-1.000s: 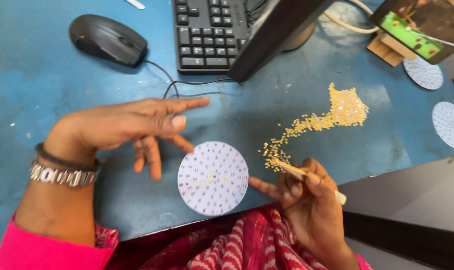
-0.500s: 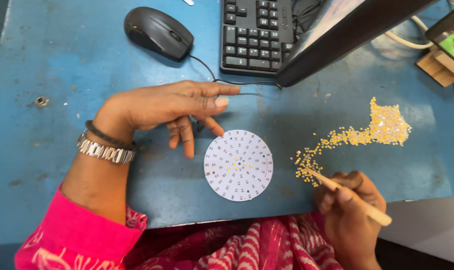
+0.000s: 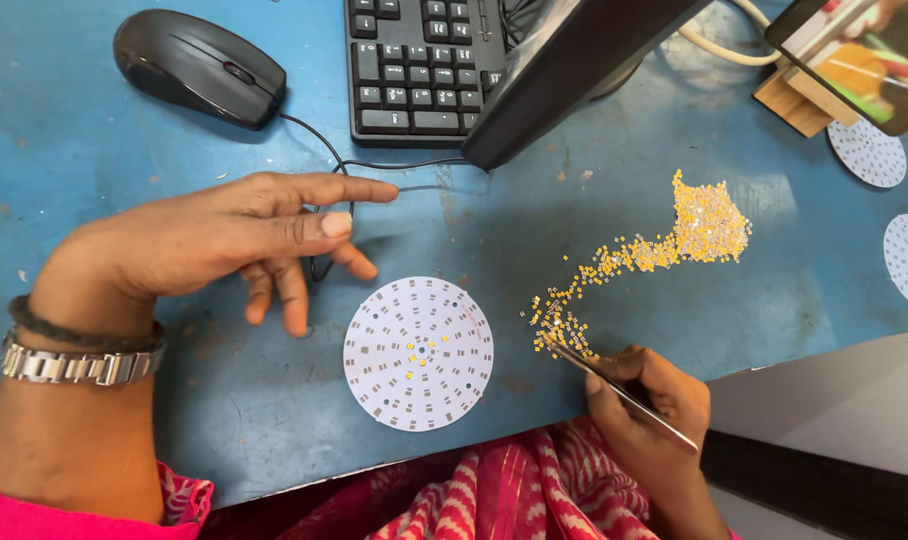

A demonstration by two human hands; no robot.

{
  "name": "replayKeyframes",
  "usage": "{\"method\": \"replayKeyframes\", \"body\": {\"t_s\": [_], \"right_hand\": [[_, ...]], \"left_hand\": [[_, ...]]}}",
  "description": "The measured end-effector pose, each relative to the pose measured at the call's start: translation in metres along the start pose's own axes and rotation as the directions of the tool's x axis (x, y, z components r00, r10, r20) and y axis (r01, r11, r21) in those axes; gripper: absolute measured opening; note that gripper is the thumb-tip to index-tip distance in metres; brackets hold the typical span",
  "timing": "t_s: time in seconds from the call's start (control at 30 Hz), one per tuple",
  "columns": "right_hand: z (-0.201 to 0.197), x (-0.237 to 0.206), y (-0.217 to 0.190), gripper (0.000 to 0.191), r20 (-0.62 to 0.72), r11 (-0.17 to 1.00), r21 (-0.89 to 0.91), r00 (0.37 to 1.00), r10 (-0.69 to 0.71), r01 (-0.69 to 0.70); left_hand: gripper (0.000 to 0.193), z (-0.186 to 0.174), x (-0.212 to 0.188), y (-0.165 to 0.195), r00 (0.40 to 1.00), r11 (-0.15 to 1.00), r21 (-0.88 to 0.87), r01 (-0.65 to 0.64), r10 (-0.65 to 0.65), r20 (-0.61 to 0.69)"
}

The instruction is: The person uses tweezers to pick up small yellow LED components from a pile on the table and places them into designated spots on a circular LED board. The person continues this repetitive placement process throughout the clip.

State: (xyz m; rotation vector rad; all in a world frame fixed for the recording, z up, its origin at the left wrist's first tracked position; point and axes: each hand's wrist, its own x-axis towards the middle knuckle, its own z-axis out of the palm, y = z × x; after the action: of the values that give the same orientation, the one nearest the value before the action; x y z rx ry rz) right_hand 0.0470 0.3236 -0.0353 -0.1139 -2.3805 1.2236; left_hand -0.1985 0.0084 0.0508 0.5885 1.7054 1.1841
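While the right hand (image 3: 649,405) pinches a pair of tweezers (image 3: 622,392) shut-fingered, tips down at the near end of the trail of tiny yellow chips (image 3: 664,245), I'm watching the round white board (image 3: 419,353) lie flat on the blue table (image 3: 224,420) between both hands. Left hand (image 3: 214,245) hangs open just beside the board, fingers spread and curled down, holding nothing, index stretched toward the mouse cable (image 3: 374,165).

Progress, as I judge it: early going. Only a handful of yellow chips sit near the board's centre; I count roughly five, though they're small. The many grey pads ringing outward look bare, so most of the filling is left. Whether the tweezers have a chip in their tips, I can't tell.

Counting up: one board in work, two more white discs (image 3: 867,152) at the right edge, partly cut off. One mouse (image 3: 199,65), one keyboard (image 3: 424,65), one loose heap of chips, far too many to number.
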Motion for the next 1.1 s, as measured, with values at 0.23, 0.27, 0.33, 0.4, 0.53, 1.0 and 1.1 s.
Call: {"method": "replayKeyframes", "body": {"t_s": [0.23, 0.27, 0.33, 0.4, 0.53, 1.0, 1.1], "right_hand": [[-0.012, 0.001, -0.005, 0.019, 0.1, 0.985, -0.132, 0.99, -0.096, 0.109], [-0.012, 0.0, -0.005, 0.019, 0.099, 0.983, -0.147, 0.99, -0.097, 0.111], [-0.012, -0.001, -0.006, 0.02, 0.096, 0.979, -0.162, 0.99, -0.108, 0.122], [-0.011, -0.001, -0.007, 0.022, 0.092, 0.976, -0.166, 0.988, -0.125, 0.139], [-0.009, 0.0, -0.009, 0.02, 0.1, 0.974, -0.17, 0.986, -0.136, 0.152], [-0.007, 0.004, -0.014, 0.017, 0.123, 0.971, -0.18, 0.983, -0.137, 0.158], [-0.007, 0.003, -0.012, 0.019, 0.129, 0.968, -0.19, 0.981, -0.143, 0.166]], "left_hand": [[0.087, 0.006, 0.006, 0.001, 0.995, 0.997, -0.066, -0.033, 0.039, 0.094], [0.086, 0.006, 0.006, 0.001, 0.995, 0.997, -0.068, -0.033, 0.039, 0.094], [0.086, 0.006, 0.005, 0.002, 0.995, 0.997, -0.067, -0.035, 0.041, 0.093], [0.085, 0.006, 0.005, 0.002, 0.995, 0.997, -0.067, -0.032, 0.038, 0.087], [0.084, 0.007, 0.005, 0.001, 0.996, 0.997, -0.073, -0.024, 0.03, 0.087], [0.084, 0.005, 0.007, -0.001, 0.996, 0.998, -0.059, -0.037, 0.042, 0.084], [0.085, 0.005, 0.007, -0.001, 0.995, 0.998, -0.05, -0.04, 0.045, 0.085]]}}
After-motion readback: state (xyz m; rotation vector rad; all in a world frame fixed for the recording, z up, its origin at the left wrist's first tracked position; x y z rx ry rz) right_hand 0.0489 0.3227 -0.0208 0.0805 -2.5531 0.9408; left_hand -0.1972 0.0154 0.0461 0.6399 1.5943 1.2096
